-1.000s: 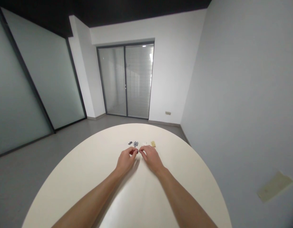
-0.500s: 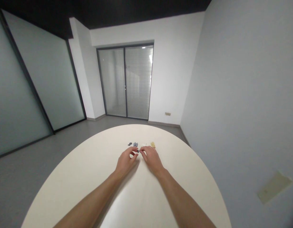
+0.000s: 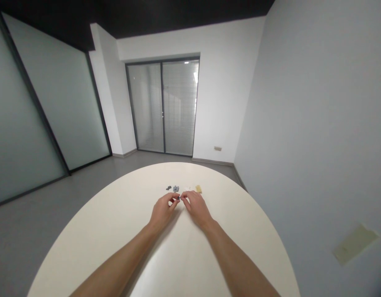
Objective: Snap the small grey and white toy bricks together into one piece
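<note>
My left hand (image 3: 163, 207) pinches a small dark piece (image 3: 178, 198) between thumb and fingertips; its exact kind is too small to make out. My right hand (image 3: 195, 206) meets it from the other side, fingertips closed against the same piece. Just beyond the hands lie small groups of parts on the table: black pieces (image 3: 168, 188), grey pieces (image 3: 176, 188), white pieces (image 3: 187, 188) and pale yellow pieces (image 3: 198, 189). The right hand's fingers partly cover the white group.
A round cream table (image 3: 116, 231) spreads under both forearms. Beyond its far edge stand a glass door (image 3: 162, 107) with blinds and white walls. Frosted glass panels (image 3: 57, 90) line the left side. A grey wall (image 3: 317, 123) runs close along the right.
The dark piece between my fingertips has turned slightly, and the left fingers have closed in on it a little. The parts on the table have stayed put.
</note>
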`<action>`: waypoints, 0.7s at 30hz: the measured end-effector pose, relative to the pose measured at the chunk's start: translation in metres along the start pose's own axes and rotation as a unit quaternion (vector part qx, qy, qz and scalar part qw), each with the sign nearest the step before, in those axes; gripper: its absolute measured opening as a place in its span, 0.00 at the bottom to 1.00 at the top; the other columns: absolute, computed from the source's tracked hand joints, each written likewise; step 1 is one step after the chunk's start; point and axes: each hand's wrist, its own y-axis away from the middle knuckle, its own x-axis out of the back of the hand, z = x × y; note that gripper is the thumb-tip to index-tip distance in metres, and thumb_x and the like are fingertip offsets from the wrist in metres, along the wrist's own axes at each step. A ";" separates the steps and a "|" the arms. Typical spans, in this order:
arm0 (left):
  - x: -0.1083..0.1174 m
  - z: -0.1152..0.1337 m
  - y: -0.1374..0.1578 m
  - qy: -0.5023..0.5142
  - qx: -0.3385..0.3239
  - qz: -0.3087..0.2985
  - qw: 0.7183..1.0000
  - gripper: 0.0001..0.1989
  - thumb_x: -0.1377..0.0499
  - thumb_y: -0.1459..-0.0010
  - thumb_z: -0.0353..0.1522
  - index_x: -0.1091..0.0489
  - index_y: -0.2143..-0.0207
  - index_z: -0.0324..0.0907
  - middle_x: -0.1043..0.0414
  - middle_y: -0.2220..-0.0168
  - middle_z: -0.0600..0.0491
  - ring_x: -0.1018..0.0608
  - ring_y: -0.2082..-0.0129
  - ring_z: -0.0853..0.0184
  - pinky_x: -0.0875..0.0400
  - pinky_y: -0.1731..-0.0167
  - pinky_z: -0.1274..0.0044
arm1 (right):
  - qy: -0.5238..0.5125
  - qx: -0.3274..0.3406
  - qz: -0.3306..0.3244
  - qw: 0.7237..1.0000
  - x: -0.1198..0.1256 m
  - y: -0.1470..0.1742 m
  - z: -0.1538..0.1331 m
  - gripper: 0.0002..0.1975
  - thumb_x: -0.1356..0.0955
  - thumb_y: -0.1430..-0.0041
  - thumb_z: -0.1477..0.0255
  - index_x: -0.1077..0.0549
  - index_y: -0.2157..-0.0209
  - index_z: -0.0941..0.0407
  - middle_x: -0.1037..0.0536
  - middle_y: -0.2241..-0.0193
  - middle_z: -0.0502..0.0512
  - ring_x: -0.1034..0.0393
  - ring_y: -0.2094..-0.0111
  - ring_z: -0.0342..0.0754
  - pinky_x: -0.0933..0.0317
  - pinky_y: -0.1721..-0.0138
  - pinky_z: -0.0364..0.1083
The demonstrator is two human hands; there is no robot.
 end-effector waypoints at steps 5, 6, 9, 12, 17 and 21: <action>0.000 0.000 0.001 -0.010 0.002 -0.001 1.000 0.14 0.44 0.39 0.36 0.24 0.54 0.45 0.21 0.57 0.50 0.22 0.60 0.64 0.29 0.57 0.73 | -0.001 0.005 0.008 1.000 -0.001 0.000 0.001 0.06 0.36 0.32 0.72 0.28 0.61 0.55 0.22 0.63 0.54 0.29 0.59 0.51 0.39 0.55 0.50; 0.000 0.000 0.001 -0.011 0.003 -0.002 1.000 0.14 0.44 0.39 0.36 0.25 0.54 0.45 0.21 0.56 0.50 0.22 0.60 0.64 0.29 0.56 0.73 | -0.002 0.008 0.009 1.000 -0.001 0.000 0.001 0.06 0.36 0.32 0.72 0.28 0.61 0.55 0.22 0.63 0.54 0.29 0.59 0.51 0.39 0.55 0.50; 0.000 0.000 0.001 -0.014 0.006 -0.005 1.000 0.14 0.45 0.38 0.37 0.25 0.53 0.45 0.22 0.55 0.50 0.22 0.60 0.64 0.29 0.55 0.72 | 0.001 0.013 0.014 1.000 0.000 0.001 -0.001 0.06 0.36 0.32 0.70 0.28 0.61 0.55 0.22 0.63 0.55 0.29 0.58 0.52 0.39 0.54 0.51; 0.000 0.000 0.000 -0.017 0.007 -0.009 1.000 0.14 0.45 0.38 0.37 0.25 0.54 0.45 0.21 0.56 0.50 0.22 0.60 0.64 0.29 0.56 0.73 | 0.008 0.015 0.018 1.000 0.001 0.001 -0.002 0.06 0.36 0.32 0.70 0.28 0.60 0.55 0.22 0.62 0.56 0.29 0.58 0.52 0.39 0.55 0.51; 0.001 0.002 0.001 -0.029 0.009 -0.014 0.999 0.15 0.45 0.38 0.39 0.24 0.55 0.45 0.21 0.56 0.51 0.22 0.61 0.65 0.29 0.56 0.73 | 0.017 0.022 0.019 0.999 0.000 0.001 0.000 0.06 0.36 0.32 0.71 0.28 0.59 0.55 0.22 0.62 0.56 0.29 0.58 0.52 0.38 0.55 0.51; 0.000 0.003 0.001 -0.037 0.016 -0.012 0.999 0.15 0.47 0.37 0.39 0.23 0.56 0.45 0.20 0.57 0.51 0.22 0.59 0.64 0.30 0.55 0.74 | 0.023 0.028 0.017 0.999 -0.002 0.002 0.001 0.05 0.35 0.33 0.71 0.28 0.60 0.55 0.22 0.62 0.55 0.29 0.58 0.52 0.38 0.55 0.51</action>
